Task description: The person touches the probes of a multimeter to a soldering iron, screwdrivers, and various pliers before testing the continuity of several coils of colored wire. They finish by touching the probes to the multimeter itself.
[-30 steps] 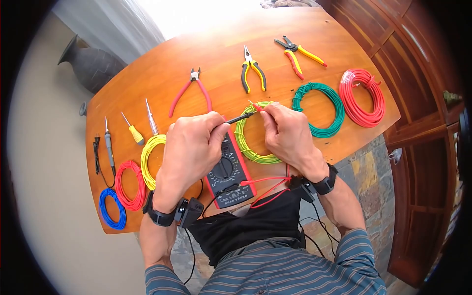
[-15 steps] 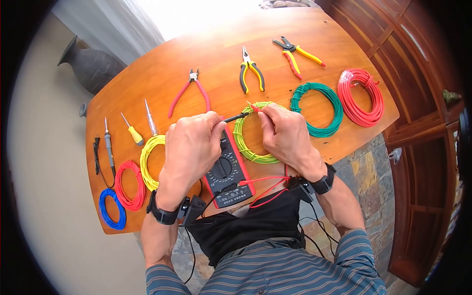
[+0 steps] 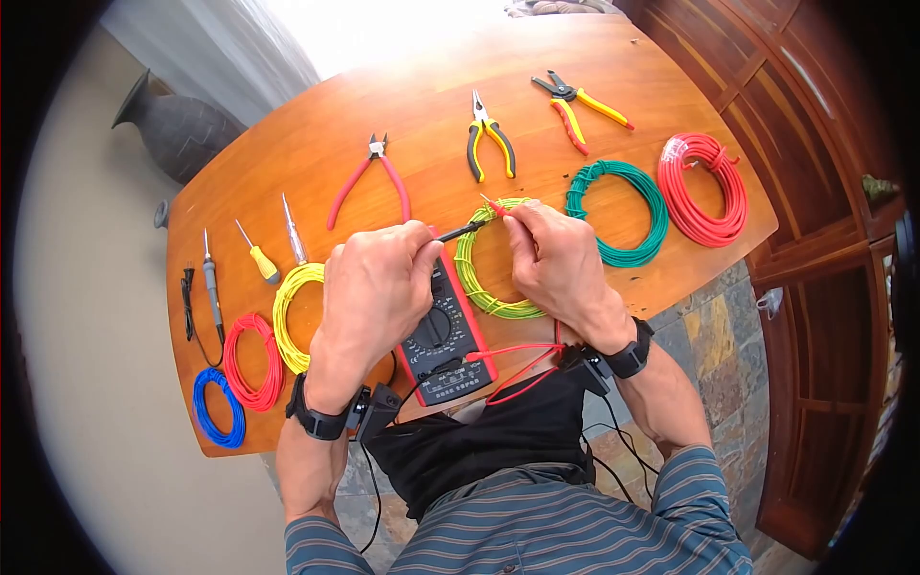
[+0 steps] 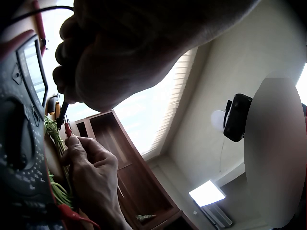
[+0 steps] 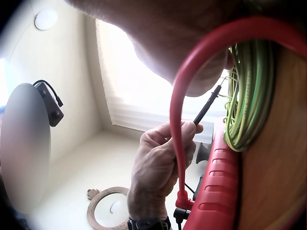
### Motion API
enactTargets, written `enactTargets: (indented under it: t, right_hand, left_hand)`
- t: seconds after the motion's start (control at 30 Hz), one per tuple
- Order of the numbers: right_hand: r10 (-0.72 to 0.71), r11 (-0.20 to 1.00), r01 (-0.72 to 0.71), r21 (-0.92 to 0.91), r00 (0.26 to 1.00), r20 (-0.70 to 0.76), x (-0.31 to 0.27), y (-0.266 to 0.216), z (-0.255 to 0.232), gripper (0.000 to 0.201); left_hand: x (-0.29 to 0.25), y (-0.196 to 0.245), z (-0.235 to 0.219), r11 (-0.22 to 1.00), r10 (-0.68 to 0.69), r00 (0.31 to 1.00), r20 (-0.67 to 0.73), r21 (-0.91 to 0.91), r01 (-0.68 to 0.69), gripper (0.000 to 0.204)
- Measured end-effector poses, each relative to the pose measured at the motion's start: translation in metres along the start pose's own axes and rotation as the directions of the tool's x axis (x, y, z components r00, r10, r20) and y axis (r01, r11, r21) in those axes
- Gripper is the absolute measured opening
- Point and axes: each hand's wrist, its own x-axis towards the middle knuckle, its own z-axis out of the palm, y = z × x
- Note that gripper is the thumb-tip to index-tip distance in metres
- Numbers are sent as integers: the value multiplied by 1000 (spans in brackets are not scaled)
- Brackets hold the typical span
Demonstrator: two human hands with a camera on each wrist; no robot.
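My left hand [image 3: 379, 278] grips a black multimeter probe [image 3: 458, 232], which points right over the yellow-green wire coil [image 3: 468, 273]. In my right hand [image 3: 561, 259] a red probe [image 3: 497, 208] is pinched between thumb and fingers, its bare metal tip pointing up and left. The black probe's end lies close beside the red tip, over the coil's upper edge. Below and between the hands is a red-and-black multimeter [image 3: 443, 331], with a red lead [image 3: 517, 351] plugged into its lower end. In the right wrist view, the black probe [image 5: 208, 105] slants up toward the coil [image 5: 247, 96].
Diagonal cutters [image 3: 377, 172], long-nose pliers [image 3: 491, 144] and wire strippers [image 3: 571, 101] lie farther back. To the right are green [image 3: 656, 216] and red [image 3: 733, 206] wire coils. Left are yellow, red and blue coils, a screwdriver [image 3: 263, 259] and a soldering iron [image 3: 213, 292].
Both hands keep their grip on the probes and hold nearly the same position. The whole head view has shifted very slightly.
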Motion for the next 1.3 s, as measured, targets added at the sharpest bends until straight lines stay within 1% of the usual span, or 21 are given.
enactTargets:
  t: [0.13, 0.3, 0.4, 0.53, 0.63, 0.7, 0.8, 0.9, 1.3]
  right_hand:
    - [-8, 1000, 8, -6, 1000, -6, 0, 1, 1, 5]
    - [0, 1000, 0, -10, 1000, 24, -1, 0, 1, 6]
    - [-9, 1000, 9, -5, 1000, 3, 0, 1, 3, 10]
    - [-7, 1000, 7, -16, 1000, 12, -1, 1, 2, 9]
    - [5, 999, -4, -32, 999, 32, -1, 0, 1, 9]
    - [0, 1000, 0, -16, 1000, 24, 0, -1, 1, 6]
    - [2, 1000, -1, -27, 1000, 28, -1, 0, 2, 7]
    - [7, 1000, -6, -29, 999, 32, -1, -1, 1, 7]
    - [10, 998, -8, -59, 999, 34, -4, -1, 2, 7]
  left_hand:
    - [-1, 0, 1, 1000, 4, 1000, -2, -8, -5, 18]
    - [-1, -1, 1, 1000, -1, 1000, 3, -18, 2, 18]
    - [-2, -3, 3, 1000, -13, 1000, 14, -19, 13, 17]
    - [-2, -2, 2, 999, -19, 1000, 16, -41, 19, 17]
    - [-3, -3, 2, 998, -23, 999, 45, -50, 25, 17]
    - [-3, -5, 4, 999, 8, 997, 76, -49, -5, 18]
    - [-4, -4, 7, 997, 42, 995, 88, -61, -36, 12]
    - [-5, -5, 8, 996, 66, 994, 83, -69, -61, 13]
    - [-6, -4, 9, 994, 88, 990, 111, -73, -81, 13]
